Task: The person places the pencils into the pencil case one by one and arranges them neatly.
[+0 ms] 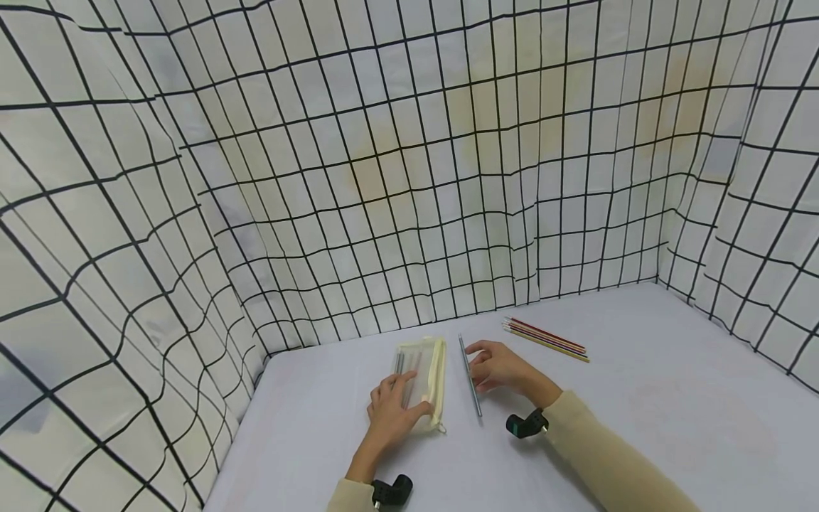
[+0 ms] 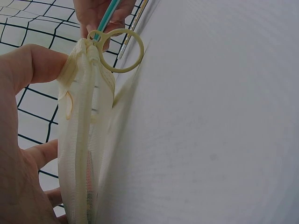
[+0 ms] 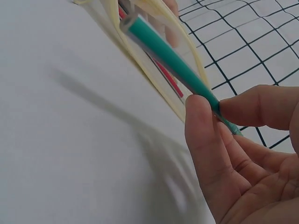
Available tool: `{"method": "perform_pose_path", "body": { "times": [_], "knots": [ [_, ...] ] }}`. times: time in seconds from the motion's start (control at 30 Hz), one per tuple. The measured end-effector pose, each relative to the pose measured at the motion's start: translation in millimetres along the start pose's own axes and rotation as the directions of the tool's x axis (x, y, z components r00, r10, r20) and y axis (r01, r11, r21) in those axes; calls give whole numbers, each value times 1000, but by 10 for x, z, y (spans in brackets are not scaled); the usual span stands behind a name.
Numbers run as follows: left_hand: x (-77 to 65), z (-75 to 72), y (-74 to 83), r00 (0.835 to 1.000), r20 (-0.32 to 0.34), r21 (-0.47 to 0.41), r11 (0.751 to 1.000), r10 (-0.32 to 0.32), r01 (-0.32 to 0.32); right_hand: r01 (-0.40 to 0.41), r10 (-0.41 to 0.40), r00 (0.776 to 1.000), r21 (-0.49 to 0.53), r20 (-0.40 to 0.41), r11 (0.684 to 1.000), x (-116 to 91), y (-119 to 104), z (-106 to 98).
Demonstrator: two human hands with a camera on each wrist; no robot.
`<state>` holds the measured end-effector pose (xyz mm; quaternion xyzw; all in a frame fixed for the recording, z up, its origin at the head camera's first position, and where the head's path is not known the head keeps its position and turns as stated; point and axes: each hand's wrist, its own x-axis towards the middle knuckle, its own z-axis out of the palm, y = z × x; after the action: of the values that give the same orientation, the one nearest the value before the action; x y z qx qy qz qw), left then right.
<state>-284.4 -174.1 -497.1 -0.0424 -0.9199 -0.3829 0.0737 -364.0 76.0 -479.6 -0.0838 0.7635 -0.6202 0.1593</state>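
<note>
Running up the left of the frame and on across the top to the right edge, a white cloth (image 1: pixel 320 163) ruled with black lines stands behind my table (image 1: pixel 307 427). At bottom centre my left hand (image 1: pixel 392 411) rests on the pouch (image 1: pixel 438 370), its fingers spread and slightly bent, the thumb by the pale yellow zip edge. A black wrist camera (image 1: pixel 392 491) sits just below, at my cuff (image 1: pixel 350 496). The pouch lies in the lower middle, see-through, with slim sticks showing inside; a yellow ring (image 2: pixel 141 50) sits at its near end. Its mouth gapes in the right wrist view, a red stick (image 3: pixel 174 86) within. Just right of it, apart from it in the head view, a pencil (image 1: pixel 470 377) slants from upper left to lower right, grey from above, teal close up. My right hand (image 1: pixel 502 370) pinches it, thumb and fingertips closed on its shaft. Below is a second black camera (image 1: pixel 526 424), and my cream sleeve (image 1: pixel 614 455) runs off toward the lower right. Farther right and slightly higher, thin pencils (image 1: pixel 547 340) lie slanting in a bundle, red, dark and yellow.
</note>
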Motion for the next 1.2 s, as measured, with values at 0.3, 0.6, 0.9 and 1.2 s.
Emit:
{"method": "perform_pose_path", "body": {
  "times": [0.3,0.6,0.9,1.2],
  "knots": [
    [11,5,-12,1000,2,3,1000,-2,2,0,1,999,-9,40,1000,-61,-44,143],
    [5,7,-1,1000,2,9,1000,-7,7,-18,18,999,3,34,1000,-45,-65,259],
    [3,1,-1,1000,-1,9,1000,1,-1,-63,63,998,-7,3,998,49,-104,365],
    [-2,0,11,1000,-6,5,1000,-2,2,-67,69,997,62,-18,996,156,-111,474]
  ]
}}
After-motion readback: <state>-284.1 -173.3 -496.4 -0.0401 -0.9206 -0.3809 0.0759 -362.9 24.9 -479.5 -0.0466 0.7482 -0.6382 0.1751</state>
